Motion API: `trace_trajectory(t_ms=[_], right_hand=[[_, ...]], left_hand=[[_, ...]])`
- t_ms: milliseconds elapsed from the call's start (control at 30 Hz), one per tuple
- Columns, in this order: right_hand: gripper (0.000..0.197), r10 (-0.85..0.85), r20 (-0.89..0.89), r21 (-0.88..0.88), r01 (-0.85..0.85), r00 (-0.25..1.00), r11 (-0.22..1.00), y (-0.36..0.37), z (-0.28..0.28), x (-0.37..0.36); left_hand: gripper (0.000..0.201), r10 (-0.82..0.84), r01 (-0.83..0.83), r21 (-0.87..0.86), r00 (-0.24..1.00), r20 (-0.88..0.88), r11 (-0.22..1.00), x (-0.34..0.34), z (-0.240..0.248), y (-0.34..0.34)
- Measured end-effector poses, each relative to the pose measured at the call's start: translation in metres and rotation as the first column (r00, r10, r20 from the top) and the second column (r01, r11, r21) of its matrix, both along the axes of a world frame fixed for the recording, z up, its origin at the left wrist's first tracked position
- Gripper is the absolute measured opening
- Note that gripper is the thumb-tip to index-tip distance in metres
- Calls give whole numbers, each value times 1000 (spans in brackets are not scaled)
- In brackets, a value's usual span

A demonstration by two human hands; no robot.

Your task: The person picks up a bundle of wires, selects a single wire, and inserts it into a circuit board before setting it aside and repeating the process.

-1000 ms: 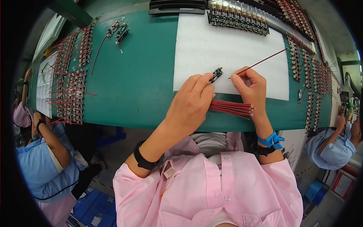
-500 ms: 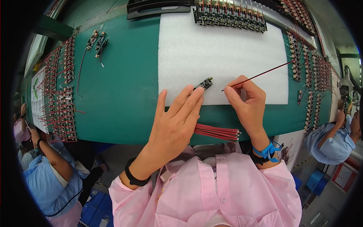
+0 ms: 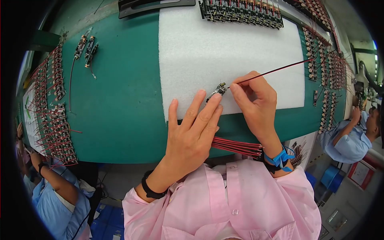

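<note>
A small circuit board (image 3: 218, 93) lies slanted on the white foam sheet (image 3: 192, 52). My left hand (image 3: 190, 134) is spread over the sheet's near edge, fingers stretched out and fingertips pressing on the board's lower end, which they partly cover. Between thumb and fingertips, my right hand (image 3: 258, 96) pinches a thin dark red wire (image 3: 276, 70). One wire end meets the board's upper right side; whether it touches cannot be told. The other end reaches up to the right. A bundle of red and black wires (image 3: 240, 146) lies between my wrists.
Rows of circuit boards with red wires (image 3: 56, 128) line the left of the green mat (image 3: 116, 100). More boards (image 3: 242, 14) stand along the foam's far edge, beside a black tray (image 3: 156, 6). Boards (image 3: 328, 66) fill the right side. People in blue sit at both sides.
My right hand has brought the wire's near end left and up to the board. The left fingers stay on the board. The whole view has shifted slightly.
</note>
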State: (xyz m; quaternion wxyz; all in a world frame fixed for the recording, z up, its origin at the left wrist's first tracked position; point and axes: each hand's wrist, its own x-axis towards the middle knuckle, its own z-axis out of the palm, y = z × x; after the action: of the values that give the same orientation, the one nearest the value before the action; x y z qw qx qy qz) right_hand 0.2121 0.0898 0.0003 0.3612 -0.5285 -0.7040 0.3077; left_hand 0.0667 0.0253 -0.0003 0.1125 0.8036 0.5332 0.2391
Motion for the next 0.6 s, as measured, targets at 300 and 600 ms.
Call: trace_trajectory(t_ms=[300,600], right_hand=[[4,-3,29,-17,3,1000,1000,0,-7,-6],[4,-44,33,-35,45,998,998,-1,-8,-7]], left_hand=[[24,-4,4,10,998,55,1000,-6,-9,3],[32,-18,23,-46,995,101,999,-7,-9,2]])
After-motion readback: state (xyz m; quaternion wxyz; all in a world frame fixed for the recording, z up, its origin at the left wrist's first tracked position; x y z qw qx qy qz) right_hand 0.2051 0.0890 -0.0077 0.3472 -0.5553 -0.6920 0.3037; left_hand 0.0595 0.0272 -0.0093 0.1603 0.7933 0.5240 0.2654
